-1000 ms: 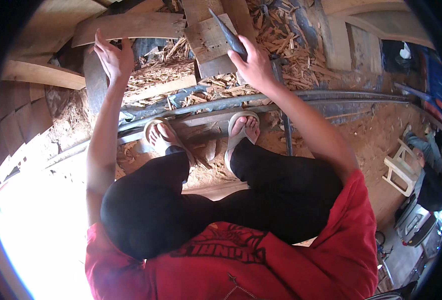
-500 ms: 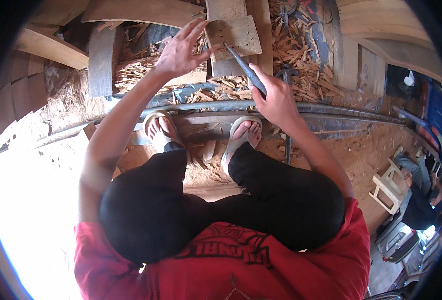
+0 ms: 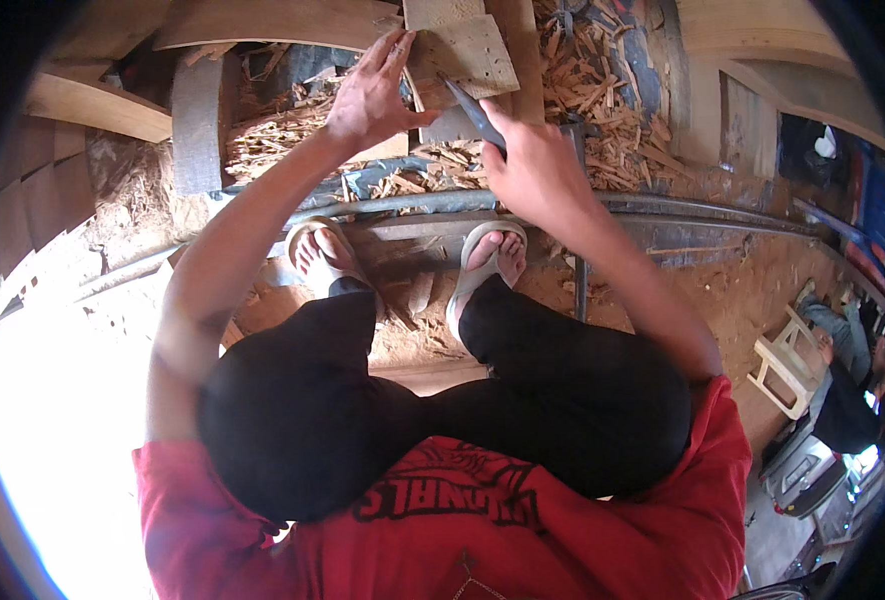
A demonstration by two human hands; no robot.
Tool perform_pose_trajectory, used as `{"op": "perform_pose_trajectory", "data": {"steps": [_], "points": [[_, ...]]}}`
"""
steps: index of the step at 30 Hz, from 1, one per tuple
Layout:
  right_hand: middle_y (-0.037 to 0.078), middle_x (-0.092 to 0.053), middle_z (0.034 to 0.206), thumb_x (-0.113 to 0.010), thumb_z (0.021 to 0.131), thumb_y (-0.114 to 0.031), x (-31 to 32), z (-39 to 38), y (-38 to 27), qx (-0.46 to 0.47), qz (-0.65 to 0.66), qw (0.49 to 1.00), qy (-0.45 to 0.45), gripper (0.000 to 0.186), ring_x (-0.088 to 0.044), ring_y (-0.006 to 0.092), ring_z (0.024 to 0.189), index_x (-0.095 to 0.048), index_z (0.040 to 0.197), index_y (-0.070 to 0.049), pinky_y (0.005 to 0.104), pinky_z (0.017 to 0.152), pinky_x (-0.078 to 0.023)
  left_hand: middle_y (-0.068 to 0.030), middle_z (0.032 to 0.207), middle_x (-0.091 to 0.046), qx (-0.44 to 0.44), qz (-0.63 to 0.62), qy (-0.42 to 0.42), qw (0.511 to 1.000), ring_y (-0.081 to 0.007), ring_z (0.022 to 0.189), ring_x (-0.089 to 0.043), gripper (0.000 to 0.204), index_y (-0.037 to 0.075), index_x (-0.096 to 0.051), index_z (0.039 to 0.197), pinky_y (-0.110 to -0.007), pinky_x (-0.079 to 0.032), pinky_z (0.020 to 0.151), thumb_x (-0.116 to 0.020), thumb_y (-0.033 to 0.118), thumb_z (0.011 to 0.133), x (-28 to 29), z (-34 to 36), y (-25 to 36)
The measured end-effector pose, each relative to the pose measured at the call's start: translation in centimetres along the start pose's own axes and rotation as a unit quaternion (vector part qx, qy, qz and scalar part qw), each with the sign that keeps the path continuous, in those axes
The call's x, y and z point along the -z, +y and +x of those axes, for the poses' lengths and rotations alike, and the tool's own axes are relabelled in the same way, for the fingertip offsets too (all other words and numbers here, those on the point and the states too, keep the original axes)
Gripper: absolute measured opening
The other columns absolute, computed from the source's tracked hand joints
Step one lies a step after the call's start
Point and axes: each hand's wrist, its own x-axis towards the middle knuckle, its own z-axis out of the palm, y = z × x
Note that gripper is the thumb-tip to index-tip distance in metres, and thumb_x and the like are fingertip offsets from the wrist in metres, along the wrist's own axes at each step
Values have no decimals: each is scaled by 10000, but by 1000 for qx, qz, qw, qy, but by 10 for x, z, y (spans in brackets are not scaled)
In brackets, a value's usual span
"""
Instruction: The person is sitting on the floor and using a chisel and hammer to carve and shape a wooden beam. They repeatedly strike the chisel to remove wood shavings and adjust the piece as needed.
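My left hand point(image 3: 367, 95) is stretched out at the left edge of a small rough board point(image 3: 467, 55), fingers extended and thumb apart; whether it presses on the board is hard to tell. My right hand point(image 3: 537, 165) is closed on a dark, tapered metal tool point(image 3: 474, 108), its narrow tip over that board near the left edge. The small board lies across other planks point(image 3: 522, 105), with wood chips point(image 3: 597, 90) heaped around them.
Long metal pipes point(image 3: 712, 218) run crosswise by my sandalled feet point(image 3: 492, 255). An upright metal bar point(image 3: 580, 290) stands right of them. Curved planks point(image 3: 102, 105) lie at left, more boards point(image 3: 762, 35) at upper right. At far right, a person point(image 3: 842, 400) is beside a pale stool point(image 3: 787, 360).
My left hand has moved right, from over the planks at upper left to the small board's edge. The tool in my right hand has come down and tilted, its tip now over that board.
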Motion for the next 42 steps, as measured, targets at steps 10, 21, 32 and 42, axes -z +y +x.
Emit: {"op": "perform_pose_trajectory", "data": {"steps": [10,21,32,42], "points": [[269,-740,1009,-721,981,-227,-24,-16,15,8,45,997,68,559,-747,473,875,-639,1500,-36,548,823,-616,-319,1718,-342,-23,30,-24,999,-518,1565,-405,1304,177,-232,1772,-611,-402,1300,-984,506,758,28,1,31],[106,-691,1210,-631,1101,-254,-47,-31,54,-130,538,824,121,377,-686,210,1134,-622,1392,-14,376,957,-561,-163,1405,-641,-202,-86,-22,975,-373,1413,-587,702,63,-583,1528,-492,-536,1160,-786,93,857,11,-23,119],[284,-734,1198,-805,986,-307,-105,-170,169,-316,-21,939,136,585,-699,503,1148,-546,1458,-77,586,954,-554,-140,1291,-696,-277,58,-20,959,-340,1311,-676,509,28,-635,1329,-422,-606,1075,-721,76,830,15,-11,118],[309,-772,1077,-759,1015,-253,-121,-162,186,-323,18,934,155,563,-753,531,999,-525,1496,-79,614,843,-586,-133,1079,-712,-209,196,-72,955,-270,917,-770,469,22,-649,1332,-389,-661,722,-743,194,906,-11,32,148]]}}
